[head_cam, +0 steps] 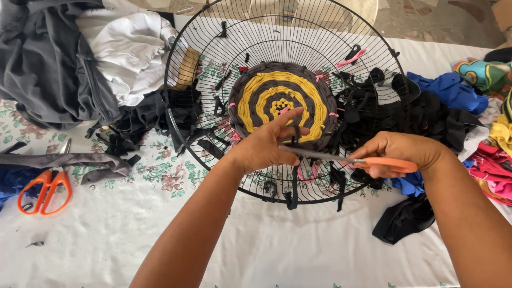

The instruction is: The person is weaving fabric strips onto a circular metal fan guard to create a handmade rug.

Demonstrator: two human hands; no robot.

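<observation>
Two hands work at the fan guard's (184, 114) near rim, mid-counter — left hand (264, 146) pinching a dark fabric strip (294, 160) taut, right hand (397, 154) closed on orange-handled scissors (346, 159) — seemingly trimming; next needs a clean snip clear of fingers.

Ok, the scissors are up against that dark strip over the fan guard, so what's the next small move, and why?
Probably close the blades to snip the dark fabric strip. The left hand pinches that strip just below the yellow and grey woven round, and the right hand has the orange-handled scissors pointed at it, blade tips at the left fingers. Keep those fingers clear of the blades first.
</observation>
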